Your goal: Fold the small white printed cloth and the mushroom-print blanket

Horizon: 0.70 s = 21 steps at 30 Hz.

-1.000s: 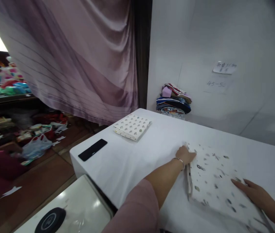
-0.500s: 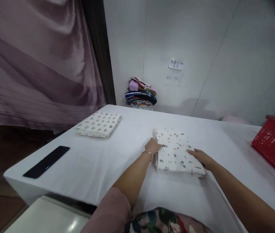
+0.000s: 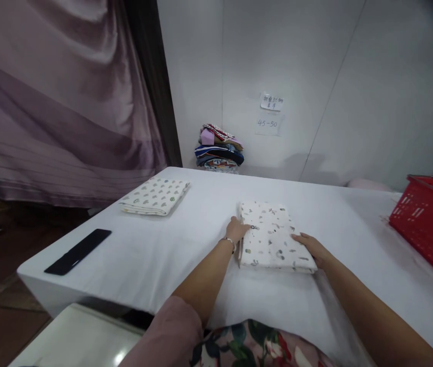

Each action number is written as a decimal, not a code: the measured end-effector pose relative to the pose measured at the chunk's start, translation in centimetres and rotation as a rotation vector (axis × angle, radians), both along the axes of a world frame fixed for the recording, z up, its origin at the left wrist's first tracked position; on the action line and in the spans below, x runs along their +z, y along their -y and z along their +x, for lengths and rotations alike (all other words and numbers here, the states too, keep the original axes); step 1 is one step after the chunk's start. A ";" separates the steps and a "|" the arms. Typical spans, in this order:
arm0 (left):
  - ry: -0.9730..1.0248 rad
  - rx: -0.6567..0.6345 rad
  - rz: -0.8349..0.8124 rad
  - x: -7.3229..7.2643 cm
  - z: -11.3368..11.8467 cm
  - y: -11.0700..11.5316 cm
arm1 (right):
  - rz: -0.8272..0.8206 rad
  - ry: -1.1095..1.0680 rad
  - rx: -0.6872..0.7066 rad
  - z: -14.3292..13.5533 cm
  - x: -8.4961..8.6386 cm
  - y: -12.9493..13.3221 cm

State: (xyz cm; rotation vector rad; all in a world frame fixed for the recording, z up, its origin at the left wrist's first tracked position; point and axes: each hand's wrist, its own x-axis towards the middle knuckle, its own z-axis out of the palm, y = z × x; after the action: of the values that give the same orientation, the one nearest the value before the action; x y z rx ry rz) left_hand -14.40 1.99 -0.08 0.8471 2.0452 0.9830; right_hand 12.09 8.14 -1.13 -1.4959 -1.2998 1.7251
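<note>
Handling should be easy: the cloth (image 3: pixel 273 237) looks light, soft and apt to slump, best taken at both side edges. I find it folded, white with small dark motifs, flat on the table (image 3: pixel 216 191). My left hand (image 3: pixel 238 230) pinches its left edge; my right (image 3: pixel 310 246) lies on the other, grip unclear.

Pale wall (image 3: pixel 277 56) behind a white-covered table (image 3: pixel 208 199), purplish curtain (image 3: pixel 55 92) left.
</note>
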 end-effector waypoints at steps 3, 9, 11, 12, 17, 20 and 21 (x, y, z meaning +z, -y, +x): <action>0.086 0.015 0.026 -0.1 0.1 0.1 | 0.000 -0.014 0.001 0.2 -0.2 0.0; 0.360 -0.023 0.046 0.2 0.5 0.6 | -0.054 -0.098 -0.008 0.3 0.2 0.2; 0.436 -0.048 0.047 0.2 0.6 0.9 | -0.053 -0.096 -0.022 0.3 0.2 0.3; 0.461 -0.051 0.050 0.1 0.6 1.0 | -0.054 -0.086 -0.030 0.3 0.2 0.3; 0.476 0.043 0.091 -0.4 0.4 1.6 | -0.078 -0.132 0.045 0.5 0.4 0.0; 0.505 0.068 0.095 -0.5 0.4 1.9 | -0.117 -0.125 0.106 0.3 0.6 -0.5; 0.520 0.067 0.097 -0.5 0.4 2.0 | -0.115 -0.095 0.105 0.1 0.7 -0.7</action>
State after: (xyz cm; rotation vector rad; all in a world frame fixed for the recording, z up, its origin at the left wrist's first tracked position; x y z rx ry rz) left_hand -14.02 -0.02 -0.62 0.5017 1.5973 1.2020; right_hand 12.19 8.85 -0.39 -1.4110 -1.2695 1.9435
